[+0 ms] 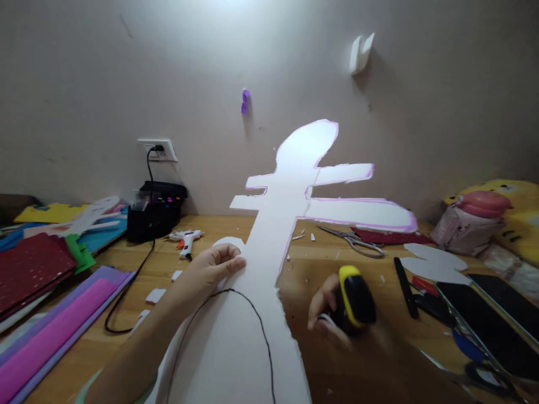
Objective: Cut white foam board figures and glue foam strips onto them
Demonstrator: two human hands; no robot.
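Note:
A large white cutout, apparently board or foam sheet, stands up in front of me. Its narrow upper part has a rounded top and several side arms edged in purple, and a black curved line runs across its broad lower part. My left hand pinches the cutout's left edge between thumb and fingers. To the right of the sheet and apart from it, my right hand is wrapped round a black-and-yellow handheld tool. Blur and the viewing angle hide the tool's exact kind.
A white glue gun and white scraps lie on the wooden table. Scissors rest behind my right hand. Phones and a pink-lidded bottle are at right. Coloured sheets and a black cable occupy the left.

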